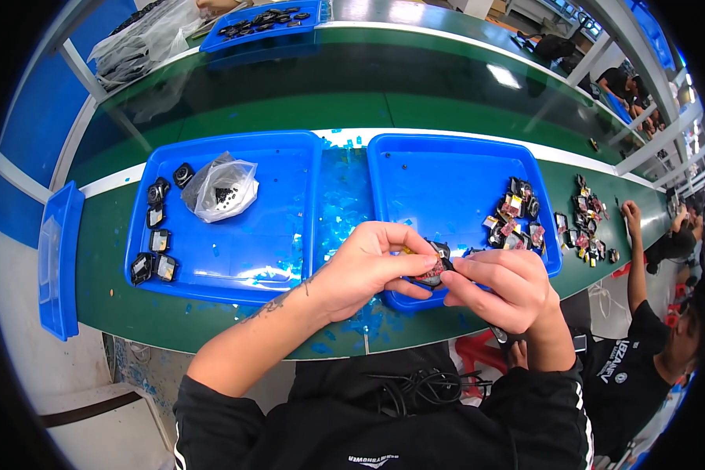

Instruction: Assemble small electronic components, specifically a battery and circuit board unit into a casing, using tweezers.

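My left hand point(366, 270) is closed around a small black electronic device point(429, 276) with a reddish circuit board showing. From the other side my right hand point(507, 286) pinches at the device's edge, thumb and forefinger together. Whether it also holds a tiny part is hidden by the fingers. Both hands are above the near edge of the right blue tray point(439, 141). Along that tray's right side lie several similar devices point(513, 207) with red boards and yellow bits.
To the left, another blue tray point(235, 294) holds several black devices point(159, 240) and a plastic bag point(223, 188) of tiny black parts. Blue scraps point(343, 207) litter the green table between trays. More devices point(583, 219) lie at right, near a seated co-worker point(634, 352).
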